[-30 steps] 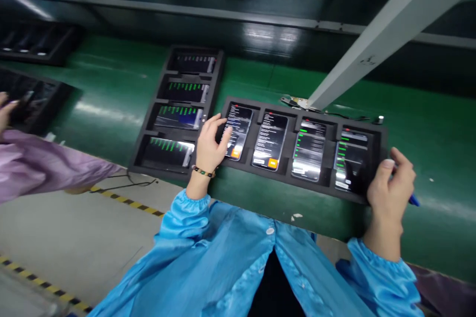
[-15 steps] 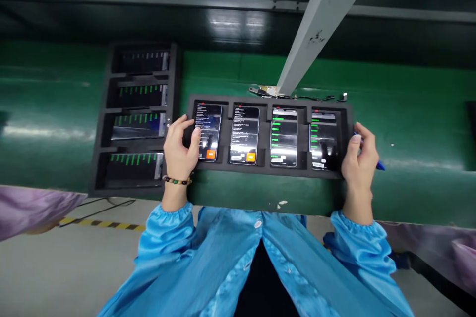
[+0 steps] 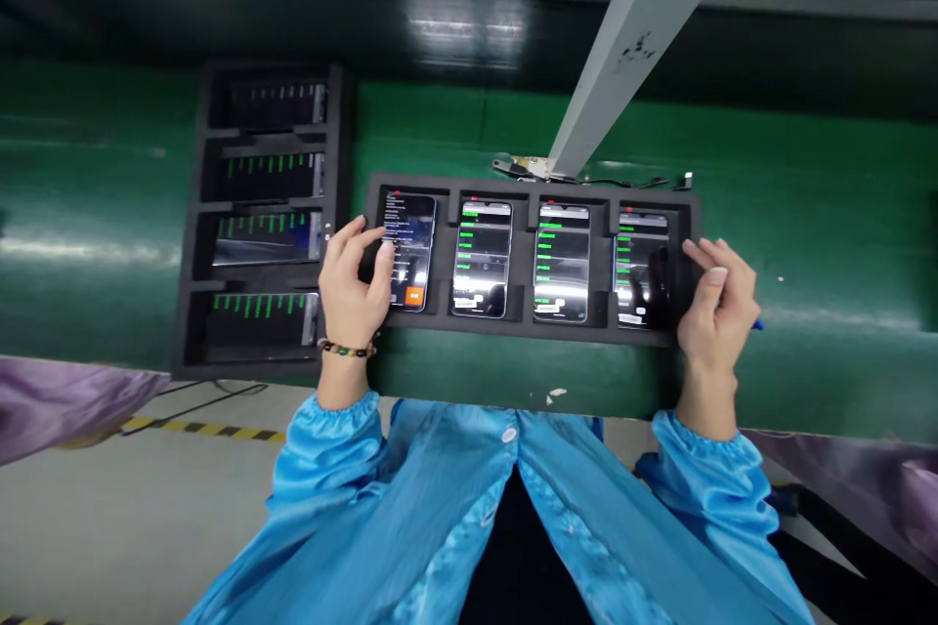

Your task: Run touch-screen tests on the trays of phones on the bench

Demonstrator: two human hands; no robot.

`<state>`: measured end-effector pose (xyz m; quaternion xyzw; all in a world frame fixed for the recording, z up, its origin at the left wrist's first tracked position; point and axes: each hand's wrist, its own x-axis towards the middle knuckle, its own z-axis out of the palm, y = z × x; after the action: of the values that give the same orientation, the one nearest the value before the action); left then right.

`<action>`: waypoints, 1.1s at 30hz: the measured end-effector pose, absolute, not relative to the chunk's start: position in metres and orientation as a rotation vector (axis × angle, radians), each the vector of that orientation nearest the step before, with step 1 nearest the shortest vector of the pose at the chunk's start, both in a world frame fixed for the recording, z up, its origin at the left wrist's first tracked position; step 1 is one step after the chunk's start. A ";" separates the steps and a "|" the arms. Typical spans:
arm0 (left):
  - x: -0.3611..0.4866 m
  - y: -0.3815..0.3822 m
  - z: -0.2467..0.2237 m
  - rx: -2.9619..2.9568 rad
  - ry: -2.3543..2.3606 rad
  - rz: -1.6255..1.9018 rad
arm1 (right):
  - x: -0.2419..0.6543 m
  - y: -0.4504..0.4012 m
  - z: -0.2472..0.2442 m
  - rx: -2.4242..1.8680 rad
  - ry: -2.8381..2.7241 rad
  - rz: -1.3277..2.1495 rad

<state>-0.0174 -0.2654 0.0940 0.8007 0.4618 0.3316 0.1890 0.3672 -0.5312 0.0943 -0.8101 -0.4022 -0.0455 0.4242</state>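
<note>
A black foam tray (image 3: 519, 259) lies in front of me, holding several smartphones in a row. The leftmost phone (image 3: 411, 254) shows text and an orange button; the second phone (image 3: 482, 259), third phone (image 3: 561, 264) and rightmost phone (image 3: 642, 269) show green lines. My left hand (image 3: 354, 288) is curled over the tray's left end, thumb and forefinger at the leftmost phone's edge. Beside the right end is my right hand (image 3: 716, 308), forefinger stretched over the rim. A blue pen (image 3: 758, 323) pokes out behind that hand; its grip is mostly hidden.
Left of me, a second foam tray (image 3: 338, 166) with several phones lies lengthwise on the green bench (image 3: 835, 264). A grey post (image 3: 616, 49) rises behind the near tray, with a cable (image 3: 622, 183) at its base. Purple sleeves of other people show at both sides.
The second phone's screen has switched from white text with an orange button to green lines. My right hand's fingers have lifted and straightened at the tray's right end. My left hand stays put.
</note>
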 end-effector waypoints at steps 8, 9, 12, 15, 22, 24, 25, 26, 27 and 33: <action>-0.015 -0.266 0.095 2.238 1.310 0.935 | 0.366 -0.529 0.097 -2.080 -1.106 0.004; -0.015 -0.266 0.095 2.236 1.308 0.933 | 0.367 -0.528 0.097 -2.089 -1.114 0.015; -0.017 -0.267 0.094 2.268 1.292 0.924 | 0.370 -0.528 0.096 -2.091 -1.149 0.049; -0.019 -0.267 0.095 2.345 1.250 0.879 | 0.373 -0.528 0.094 -2.106 -1.183 0.097; -0.021 -0.267 0.097 2.377 1.186 0.825 | 0.374 -0.527 0.097 -2.133 -1.201 0.148; -0.022 -0.267 0.097 2.399 1.169 0.831 | 0.373 -0.528 0.098 -2.099 -1.185 0.121; -0.023 -0.267 0.096 2.410 1.159 0.832 | 0.372 -0.528 0.098 -2.081 -1.180 0.104; -0.023 -0.268 0.096 2.421 1.147 0.829 | 0.371 -0.529 0.098 -2.064 -1.178 0.087; -0.023 -0.268 0.097 2.432 1.132 0.821 | 0.371 -0.530 0.099 -2.049 -1.178 0.072; -0.020 -0.268 0.100 2.454 1.069 0.805 | 0.367 -0.533 0.099 -2.031 -1.155 0.011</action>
<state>-0.0198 -0.2684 0.1001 0.8648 0.3768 0.2838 0.1723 0.3672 -0.5329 0.0986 -0.7998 -0.4549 0.0044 0.3917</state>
